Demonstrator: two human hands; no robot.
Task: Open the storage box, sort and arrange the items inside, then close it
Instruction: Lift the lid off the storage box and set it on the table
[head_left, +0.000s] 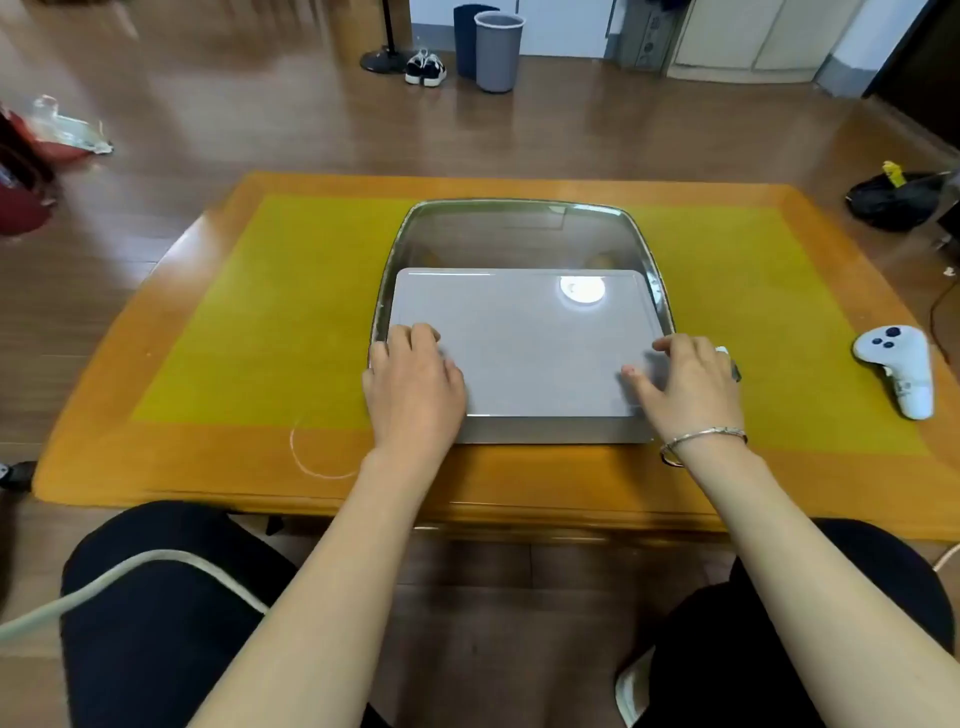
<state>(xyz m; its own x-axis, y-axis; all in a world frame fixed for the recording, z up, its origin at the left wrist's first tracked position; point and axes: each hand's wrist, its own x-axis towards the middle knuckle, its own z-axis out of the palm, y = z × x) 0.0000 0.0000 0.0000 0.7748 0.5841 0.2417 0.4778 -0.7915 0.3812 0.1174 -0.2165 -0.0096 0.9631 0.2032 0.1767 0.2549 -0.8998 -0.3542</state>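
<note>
Both bare forearms reach forward from the bottom of the view, roughly parallel and well apart. The left hand (413, 387) lies palm down, its fingers bent at the knuckles and its fingertips pressing on the lid of the storage box (519, 343). The right hand (685, 387) mirrors it, palm down with fingers loosely curved on the lid, thumb stretched inward, a thin bracelet (701, 439) at the wrist.
</note>
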